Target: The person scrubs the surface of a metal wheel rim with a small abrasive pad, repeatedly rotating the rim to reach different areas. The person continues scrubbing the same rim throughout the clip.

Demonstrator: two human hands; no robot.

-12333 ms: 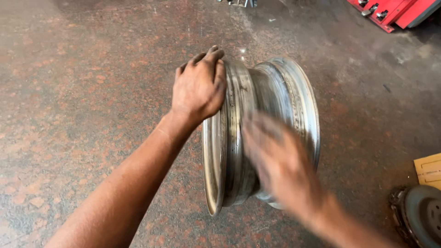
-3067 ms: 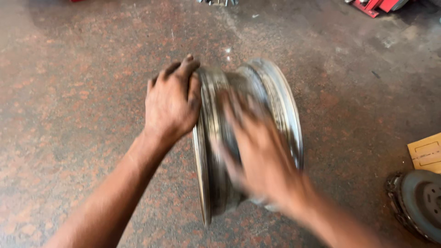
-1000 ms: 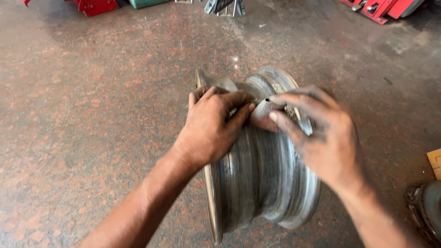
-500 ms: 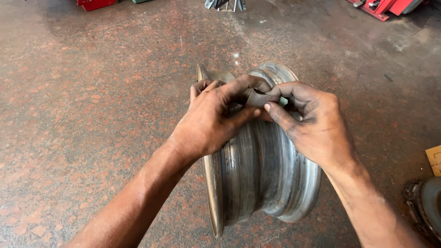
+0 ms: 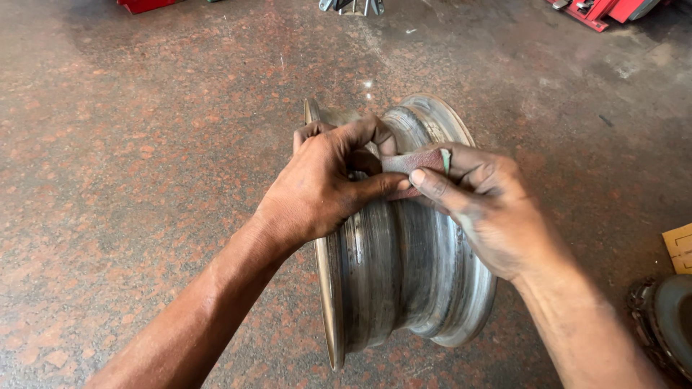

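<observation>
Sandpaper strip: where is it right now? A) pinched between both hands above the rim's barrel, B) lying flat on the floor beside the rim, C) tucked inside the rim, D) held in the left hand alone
A: the reddish sandpaper strip is held by the fingers of the left hand and the right hand together, over the upright metal wheel rim.

Bare metal wheel rim [image 5: 404, 288] stands on edge on a speckled reddish stone floor [image 5: 144, 144], centre of frame, barrel scuffed and streaked. Left hand [image 5: 324, 187] and right hand [image 5: 490, 209] meet over the rim's top, both pinching a small folded piece of reddish-brown sandpaper [image 5: 414, 162] held against the metal. Red equipment [image 5: 598, 11] at upper right edge; a dark round part [image 5: 667, 324] at lower right; a tan card [image 5: 679, 248] just above it.
</observation>
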